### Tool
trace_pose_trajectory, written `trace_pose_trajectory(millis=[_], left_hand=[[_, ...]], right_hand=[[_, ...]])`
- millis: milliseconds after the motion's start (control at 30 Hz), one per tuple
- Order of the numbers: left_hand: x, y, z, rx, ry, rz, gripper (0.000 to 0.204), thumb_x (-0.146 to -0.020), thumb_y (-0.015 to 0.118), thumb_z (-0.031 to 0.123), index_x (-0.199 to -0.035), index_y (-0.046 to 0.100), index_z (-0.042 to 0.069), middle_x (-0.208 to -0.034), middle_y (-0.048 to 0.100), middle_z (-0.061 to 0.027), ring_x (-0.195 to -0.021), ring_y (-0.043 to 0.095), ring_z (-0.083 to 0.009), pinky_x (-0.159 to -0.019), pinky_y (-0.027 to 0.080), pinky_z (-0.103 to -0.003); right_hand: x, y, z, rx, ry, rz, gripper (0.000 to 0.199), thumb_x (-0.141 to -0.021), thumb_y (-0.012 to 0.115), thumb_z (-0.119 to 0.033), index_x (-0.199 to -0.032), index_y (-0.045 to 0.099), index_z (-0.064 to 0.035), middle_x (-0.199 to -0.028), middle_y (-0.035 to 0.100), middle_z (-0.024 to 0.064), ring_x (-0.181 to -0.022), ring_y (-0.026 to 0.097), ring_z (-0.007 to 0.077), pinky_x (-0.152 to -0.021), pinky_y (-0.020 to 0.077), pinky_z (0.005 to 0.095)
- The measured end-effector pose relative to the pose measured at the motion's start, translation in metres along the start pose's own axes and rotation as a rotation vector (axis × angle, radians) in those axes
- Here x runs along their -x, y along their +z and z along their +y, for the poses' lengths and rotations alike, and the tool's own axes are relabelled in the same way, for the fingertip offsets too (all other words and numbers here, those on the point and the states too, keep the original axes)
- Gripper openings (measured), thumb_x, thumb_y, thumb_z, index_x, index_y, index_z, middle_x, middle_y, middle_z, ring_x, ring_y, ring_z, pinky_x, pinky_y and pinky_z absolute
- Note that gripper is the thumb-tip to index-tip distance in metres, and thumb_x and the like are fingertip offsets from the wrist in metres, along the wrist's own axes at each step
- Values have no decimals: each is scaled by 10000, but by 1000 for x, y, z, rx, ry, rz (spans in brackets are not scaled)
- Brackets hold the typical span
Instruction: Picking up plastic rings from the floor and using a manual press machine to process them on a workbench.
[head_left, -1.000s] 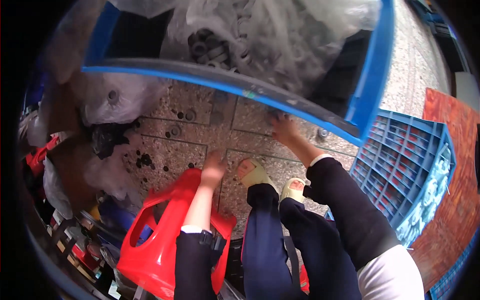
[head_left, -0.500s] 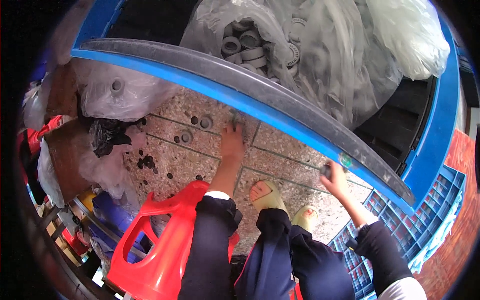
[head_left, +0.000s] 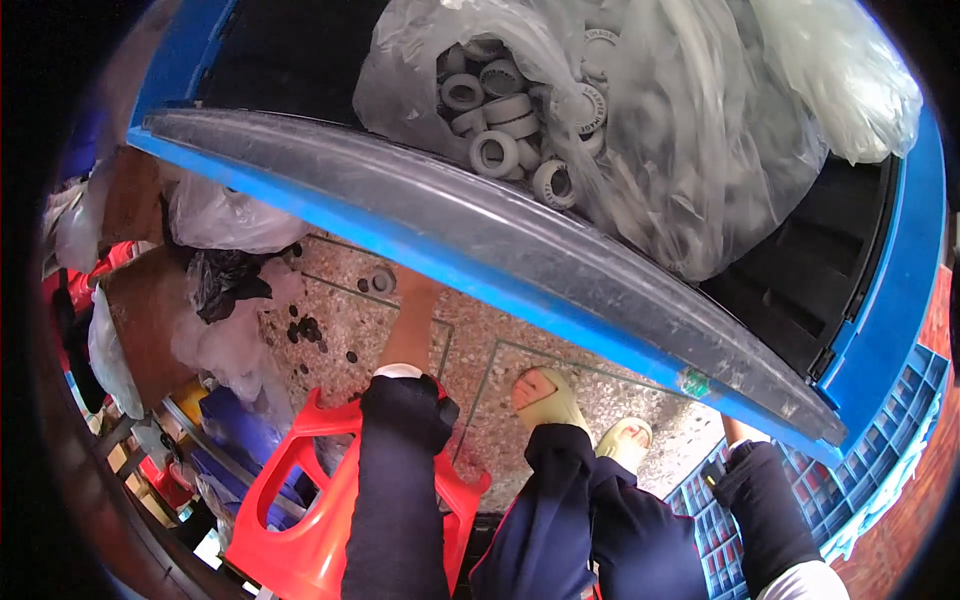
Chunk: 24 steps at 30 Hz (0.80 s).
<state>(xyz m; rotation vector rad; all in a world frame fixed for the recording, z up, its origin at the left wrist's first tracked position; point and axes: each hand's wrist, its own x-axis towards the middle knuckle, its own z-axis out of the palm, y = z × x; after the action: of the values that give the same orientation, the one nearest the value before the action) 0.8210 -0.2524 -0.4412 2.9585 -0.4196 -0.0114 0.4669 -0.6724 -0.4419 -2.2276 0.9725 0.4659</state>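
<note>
My left hand [head_left: 416,284] reaches down toward the speckled floor, and the blue frame's edge hides its fingers. Beside it on the floor stands a grey ring-shaped part [head_left: 382,280], with a small black disc [head_left: 363,285] next to it. My right hand [head_left: 735,429] is under the right end of the frame; only a bit near the wrist shows, so what it holds is hidden. Above both hands, a clear plastic bag [head_left: 400,90] lies open with several grey rings [head_left: 493,153] inside.
The blue frame [head_left: 330,215] with a dark, scuffed front panel [head_left: 420,180] crosses the view. A red plastic stool [head_left: 290,540] stands by my left arm. Blue crates [head_left: 810,480] are at the right. Small black discs [head_left: 305,328] lie scattered on the floor.
My left hand has moved left and under the frame's edge. My right hand, which held a dark grey piece, has slipped mostly out of sight. The view has shifted, showing more rings in the bag.
</note>
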Motion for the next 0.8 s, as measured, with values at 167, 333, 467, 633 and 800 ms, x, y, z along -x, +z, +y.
trace_pose_trajectory(millis=[167,333,467,633,800], left_hand=[[33,12,28,-23,10,-46,429,-745,578,137,-1146,478,18,-1225,406,-212,-1136,374,-363,-961,323,-430],[276,-68,50,78,62,-105,419,-756,567,155,-1145,484,21,-1218,422,-205,-1133,385,-354,-962,324,-427],[374,-124,10,145,134,-180,412,-765,558,169,-1144,488,24,-1211,434,-198,-1130,394,-347,-962,324,-424],[236,-44,-31,209,231,-236,404,-775,546,186,-1144,494,28,-1203,450,-191,-1126,405,-339,-963,324,-421],[130,13,-73,186,266,-232,398,-786,535,204,-1143,500,31,-1196,465,-183,-1122,417,-330,-964,324,-417]], right_hand=[[-1,4,-2,9,-28,-64,533,-608,686,-236,-1070,516,-30,-1234,383,242,-1204,325,353,-952,329,420],[10,-52,35,93,15,-50,535,-606,687,-238,-1070,518,-31,-1236,380,243,-1210,317,355,-955,326,423],[59,-89,51,138,88,-52,537,-605,689,-240,-1069,519,-33,-1238,378,245,-1214,311,357,-957,324,425],[101,-130,70,170,153,-40,539,-602,690,-242,-1069,520,-34,-1240,376,246,-1220,302,359,-959,321,428],[100,-136,67,161,108,-65,541,-600,692,-245,-1069,521,-36,-1243,373,248,-1225,294,361,-961,317,431]])
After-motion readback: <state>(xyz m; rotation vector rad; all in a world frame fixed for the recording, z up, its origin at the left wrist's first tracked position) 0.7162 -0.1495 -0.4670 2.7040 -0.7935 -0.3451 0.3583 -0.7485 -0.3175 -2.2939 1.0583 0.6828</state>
